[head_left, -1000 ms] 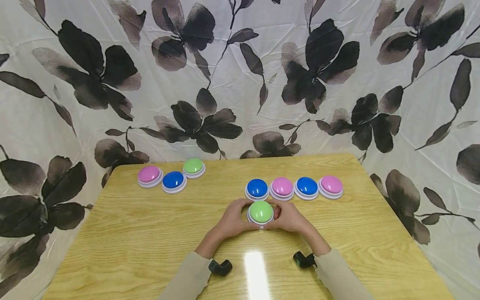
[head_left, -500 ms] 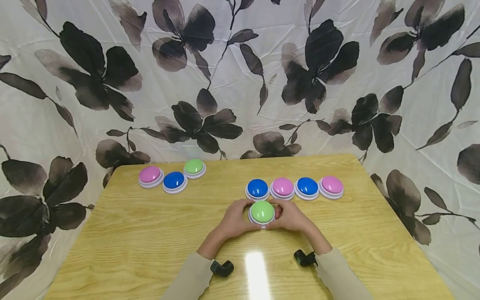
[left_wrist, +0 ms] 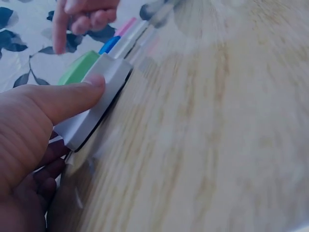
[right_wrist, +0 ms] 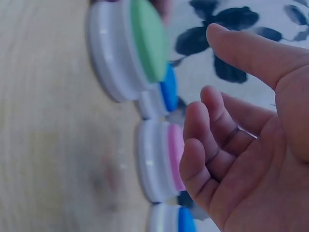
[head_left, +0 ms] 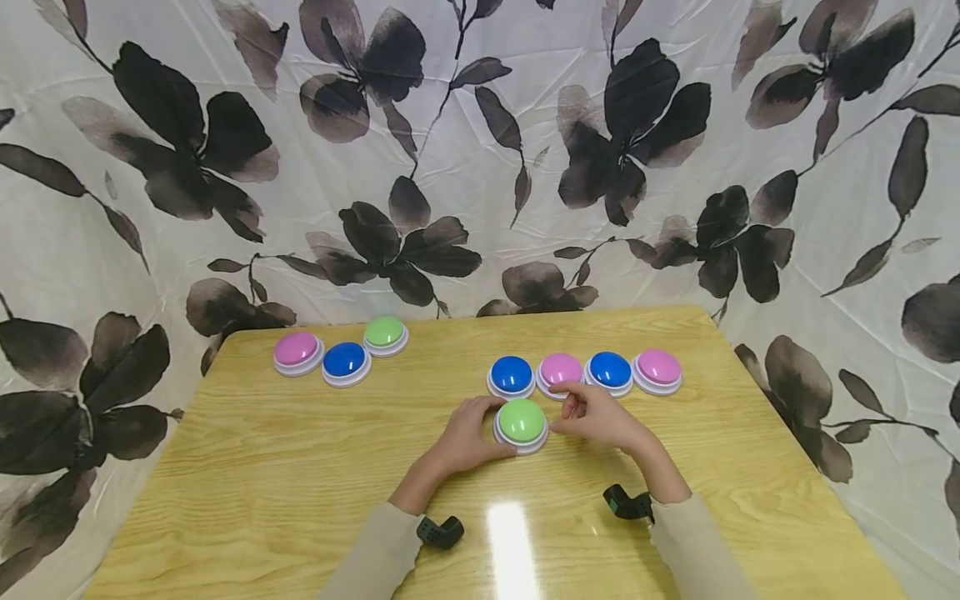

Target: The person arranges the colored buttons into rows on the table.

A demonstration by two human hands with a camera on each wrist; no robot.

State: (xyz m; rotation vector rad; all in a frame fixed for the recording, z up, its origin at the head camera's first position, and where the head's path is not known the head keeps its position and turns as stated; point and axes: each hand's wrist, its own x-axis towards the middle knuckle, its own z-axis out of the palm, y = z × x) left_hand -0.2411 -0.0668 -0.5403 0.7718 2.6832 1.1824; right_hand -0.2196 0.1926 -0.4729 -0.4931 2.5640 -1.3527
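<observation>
A green dome push button [head_left: 522,421] with a white base sits on the wooden table, in front of a blue push button [head_left: 512,375]. My left hand [head_left: 467,440] holds its left side, thumb on the near edge and fingers round the far edge. In the left wrist view the thumb presses the white base [left_wrist: 112,72]. My right hand [head_left: 600,417] is off the button, just to its right, with loosely bent fingers holding nothing. The right wrist view shows that hand [right_wrist: 260,130] raised beside the row, apart from the green button [right_wrist: 148,41].
Right of the blue button, a pink button [head_left: 561,367], another blue button [head_left: 611,369] and another pink button [head_left: 658,367] continue the row. At the back left stand a pink [head_left: 296,348], a blue [head_left: 345,360] and a green button [head_left: 384,332]. A floral cloth [head_left: 480,167] hangs behind the table.
My right hand has let go of the green button and moved right and up from it. The left hand keeps its hold, and the button has stayed in place.
</observation>
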